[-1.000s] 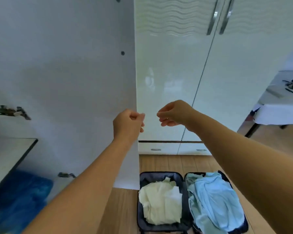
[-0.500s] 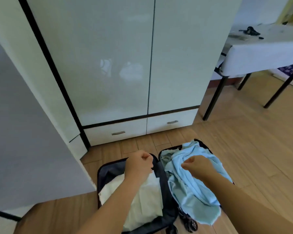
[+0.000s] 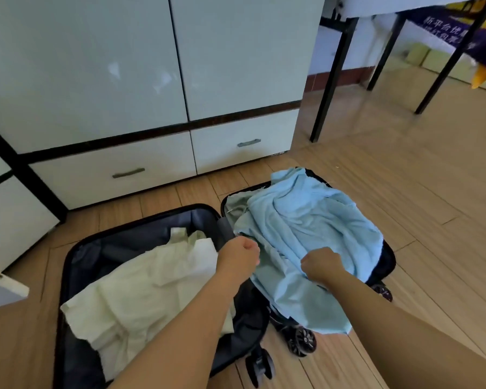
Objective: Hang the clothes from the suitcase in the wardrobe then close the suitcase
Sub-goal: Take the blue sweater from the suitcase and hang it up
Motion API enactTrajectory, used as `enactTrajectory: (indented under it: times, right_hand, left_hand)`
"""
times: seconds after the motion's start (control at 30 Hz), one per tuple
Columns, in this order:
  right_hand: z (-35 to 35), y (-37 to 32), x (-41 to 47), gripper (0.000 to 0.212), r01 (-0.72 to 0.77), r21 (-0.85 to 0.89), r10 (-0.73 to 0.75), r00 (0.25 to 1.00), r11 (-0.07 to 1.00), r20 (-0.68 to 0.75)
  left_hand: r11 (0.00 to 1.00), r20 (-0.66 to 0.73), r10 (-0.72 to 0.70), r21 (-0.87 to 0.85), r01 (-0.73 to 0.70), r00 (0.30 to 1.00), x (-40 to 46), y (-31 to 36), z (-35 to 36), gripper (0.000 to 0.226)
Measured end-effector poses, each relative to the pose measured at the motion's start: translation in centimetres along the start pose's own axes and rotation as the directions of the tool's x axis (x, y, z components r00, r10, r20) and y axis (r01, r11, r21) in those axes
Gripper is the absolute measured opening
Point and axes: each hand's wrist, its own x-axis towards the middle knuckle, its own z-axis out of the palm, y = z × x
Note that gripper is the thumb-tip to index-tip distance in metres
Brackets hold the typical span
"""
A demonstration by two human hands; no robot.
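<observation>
Over the open suitcase on the floor, the left hand is fisted and empty, while the right hand grips the light-blue garment with curled fingers.

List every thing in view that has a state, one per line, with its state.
suitcase: open flat on the floor, both halves up
light blue garment: crumpled in the right half, spilling over its edge
pale yellow garment: crumpled in the left half
left hand: fingers curled, over the hinge; hold unclear
right hand: fingers curled, on the blue garment
wardrobe doors: the two facing ones closed
drawers: closed
</observation>
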Motion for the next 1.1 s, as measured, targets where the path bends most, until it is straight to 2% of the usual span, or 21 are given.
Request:
enactTrajectory:
  times: [0.07, 0.17, 0.3, 0.37, 0.43, 0.53, 0.6, 0.7, 0.8, 0.87, 0.93, 1.03, 1.1]
  right_hand:
    - [1.3, 0.4, 1.0, 0.034, 0.038, -0.113, -0.029, 0.996, 0.993, 0.088]
    - [2.6, 1.0, 2.0, 0.041, 0.065, -0.059, -0.058, 0.992, 0.996, 0.113]
    - [3.1, 1.8, 3.0, 0.045, 0.006, -0.100, -0.003, 1.000, 0.995, 0.028]
    - [3.1, 1.9, 3.4, 0.041, -0.042, -0.057, 0.038, 0.997, 0.998, -0.065]
    - [2.9, 2.1, 4.0, 0.035, -0.084, 0.065, 0.093, 0.982, 0.994, -0.162]
    - [2.2, 2.4, 3.9, 0.022, -0.089, 0.202, 0.134, 0.967, 0.975, -0.217]
    - [1.9, 2.8, 3.6, 0.028, -0.042, 0.291, 0.112, 0.967, 0.956, -0.229]
    - [1.1, 3.1, 2.6, 0.031, -0.015, 0.549, 0.164, 0.961, 0.835, -0.222]
    - [-0.9, 2.5, 1.9, 0.012, 0.063, 0.764, 0.186, 0.954, 0.642, -0.235]
    - [-2.6, 0.8, 0.4, 0.020, 0.170, 0.798, 0.099, 0.956, 0.578, -0.275]
    - [-4.1, -1.8, -2.0, 0.016, 0.277, 0.798, -0.045, 0.953, 0.535, -0.301]
    - [-4.6, -5.6, -5.9, 0.013, 0.386, 0.774, -0.350, 0.909, 0.502, -0.226]
    - [-4.2, -6.7, -7.4, 0.019, 0.354, 0.792, -0.497, 0.865, 0.498, -0.074]
  left_hand:
    - [0.999, 0.032, -0.027, -0.022, 0.028, 0.999, 1.2, -1.1, 1.7, 0.021]
    - [0.996, 0.060, -0.055, -0.063, 0.059, 0.997, 2.8, -1.6, 3.7, 0.008]
    - [0.999, 0.073, -0.050, -0.013, 0.051, 0.996, 3.4, -1.2, 4.7, 0.015]
    - [0.999, 0.070, -0.044, 0.019, 0.043, 0.997, 3.7, -1.3, 4.8, 0.014]
    - [0.998, 0.067, -0.049, 0.031, 0.047, 0.997, 3.9, -1.3, 4.8, 0.009]
    - [0.998, 0.069, -0.033, 0.062, 0.029, 0.997, 3.9, -1.2, 4.8, 0.029]
    - [0.998, 0.059, -0.027, 0.054, 0.024, 0.998, 3.7, -1.1, 4.8, 0.032]
    - [1.000, 0.017, -0.020, 0.021, 0.020, 1.000, 3.5, -1.2, 4.8, 0.022]
    - [0.995, 0.011, -0.004, -0.095, 0.005, 1.000, 3.4, -0.5, 4.5, 0.023]
    - [0.965, 0.051, -0.025, -0.260, 0.037, 0.998, 2.9, 0.5, 4.0, 0.034]
    - [0.898, 0.127, -0.063, -0.425, 0.112, 0.990, 2.4, 1.6, 3.3, 0.044]
    - [0.846, 0.183, -0.169, -0.477, 0.238, 0.968, 1.4, 3.1, 1.1, 0.060]
    - [0.863, 0.127, -0.179, -0.456, 0.218, 0.976, 0.5, 3.0, -1.2, 0.037]
